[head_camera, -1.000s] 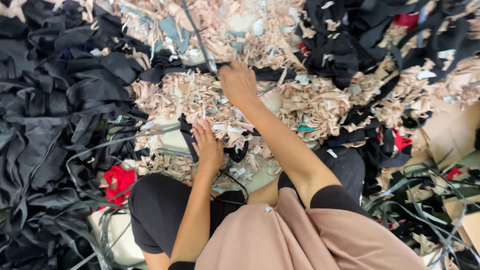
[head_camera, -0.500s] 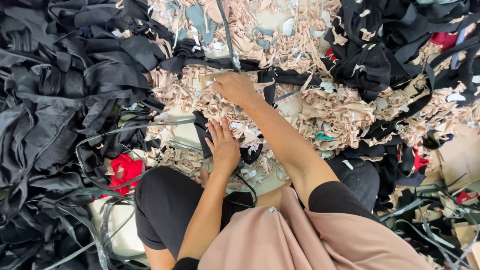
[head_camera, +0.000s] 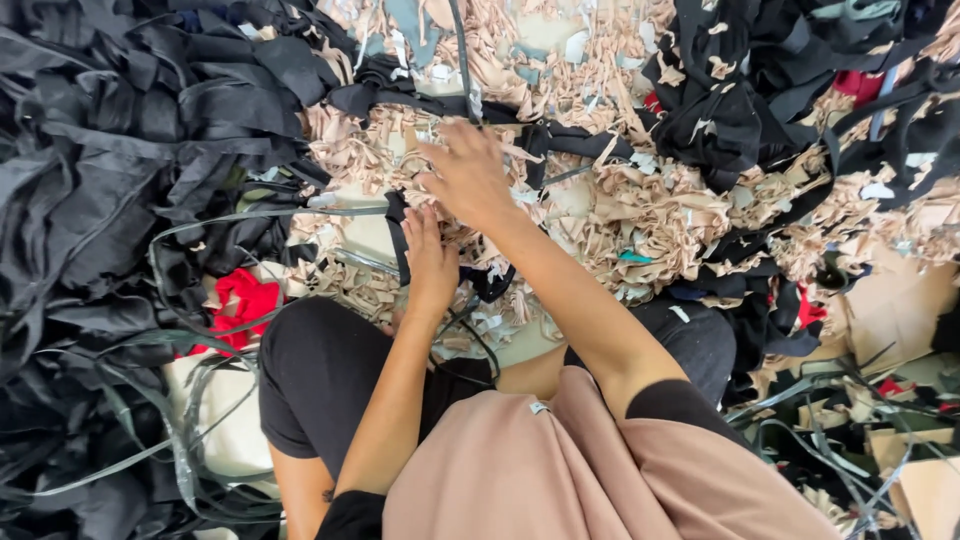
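Sorting beige scraps (head_camera: 660, 215), we spread right hand (head_camera: 468, 178) fingers apart; left hand (head_camera: 430, 260) seemingly pinches a black strip (head_camera: 398, 240); lift cleanly.

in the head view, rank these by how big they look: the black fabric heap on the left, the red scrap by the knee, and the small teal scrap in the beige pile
1. black fabric heap, largest by far
2. red scrap
3. teal scrap, smallest

The person wears a dusty-pink top (head_camera: 560, 470) with a small white tag. Short black sleeves (head_camera: 670, 400) and black trousers (head_camera: 330, 370) show beneath it.
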